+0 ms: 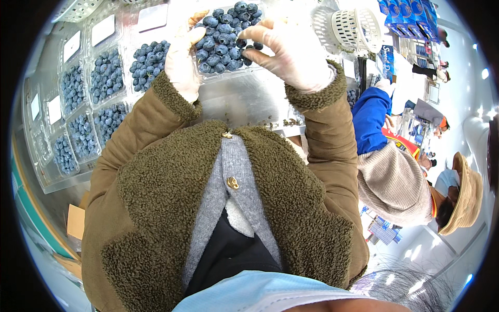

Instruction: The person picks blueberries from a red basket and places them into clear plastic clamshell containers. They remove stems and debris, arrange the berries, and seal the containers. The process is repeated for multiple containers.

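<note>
A clear plastic clamshell punnet [234, 74] full of blueberries [221, 50] lies before me over the metal tabletop. My left hand [183, 58], in a thin translucent glove, grips the punnet's left side, with the thumb at the berries' edge. My right hand [288, 52], gloved the same way, reaches over its right side. Thumb and forefinger are apart there, and a few dark berries [249, 54] show between them. Whether those berries are held or just lie beneath is not clear. The other right fingers are partly hidden in glare.
Several filled open punnets [107, 76] stand in rows on the left of the metal table [241, 103]. A white perforated basket [347, 29] lies at the upper right, near blue cartons [409, 17]. Close on my right is a co-worker's blue sleeve [372, 119]. Debris [290, 122] lies along the near table edge.
</note>
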`<state>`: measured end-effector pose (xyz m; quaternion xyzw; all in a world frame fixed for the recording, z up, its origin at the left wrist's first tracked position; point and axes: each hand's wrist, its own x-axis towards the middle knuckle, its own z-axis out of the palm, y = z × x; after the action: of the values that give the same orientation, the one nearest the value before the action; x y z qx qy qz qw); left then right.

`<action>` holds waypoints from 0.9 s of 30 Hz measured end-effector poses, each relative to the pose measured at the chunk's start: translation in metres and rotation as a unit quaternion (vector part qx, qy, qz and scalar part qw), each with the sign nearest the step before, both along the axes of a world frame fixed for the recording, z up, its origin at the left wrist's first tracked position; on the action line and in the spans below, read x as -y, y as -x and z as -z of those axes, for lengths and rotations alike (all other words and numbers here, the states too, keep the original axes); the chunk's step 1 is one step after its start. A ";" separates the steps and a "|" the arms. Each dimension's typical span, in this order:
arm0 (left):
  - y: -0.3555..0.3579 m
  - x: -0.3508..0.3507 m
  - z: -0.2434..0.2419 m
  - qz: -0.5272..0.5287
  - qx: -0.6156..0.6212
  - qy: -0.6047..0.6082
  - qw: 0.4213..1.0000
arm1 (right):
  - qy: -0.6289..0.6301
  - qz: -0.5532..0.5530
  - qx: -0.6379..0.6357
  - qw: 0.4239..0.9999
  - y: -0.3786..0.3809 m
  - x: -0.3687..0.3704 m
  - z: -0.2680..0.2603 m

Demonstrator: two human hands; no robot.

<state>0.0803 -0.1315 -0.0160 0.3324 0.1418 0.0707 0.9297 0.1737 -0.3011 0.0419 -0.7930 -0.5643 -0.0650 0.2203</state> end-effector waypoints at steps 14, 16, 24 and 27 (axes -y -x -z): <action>-0.001 0.005 0.004 -0.029 -0.003 -0.090 0.995 | -0.078 0.025 -0.098 0.992 0.003 -0.002 0.008; 0.001 0.009 0.000 -0.030 0.005 -0.106 0.994 | -0.074 0.034 -0.105 0.991 0.002 -0.008 0.007; 0.000 0.002 0.002 -0.010 0.009 -0.038 0.999 | -0.007 0.016 0.022 1.000 0.006 0.001 -0.005; -0.002 0.005 0.000 -0.010 0.006 -0.056 0.998 | -0.018 0.054 -0.022 0.998 -0.005 0.005 -0.010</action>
<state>0.0825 -0.1370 -0.0157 0.3819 0.1351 0.0898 0.9098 0.1786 -0.3062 0.0516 -0.8196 -0.5141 -0.0702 0.2431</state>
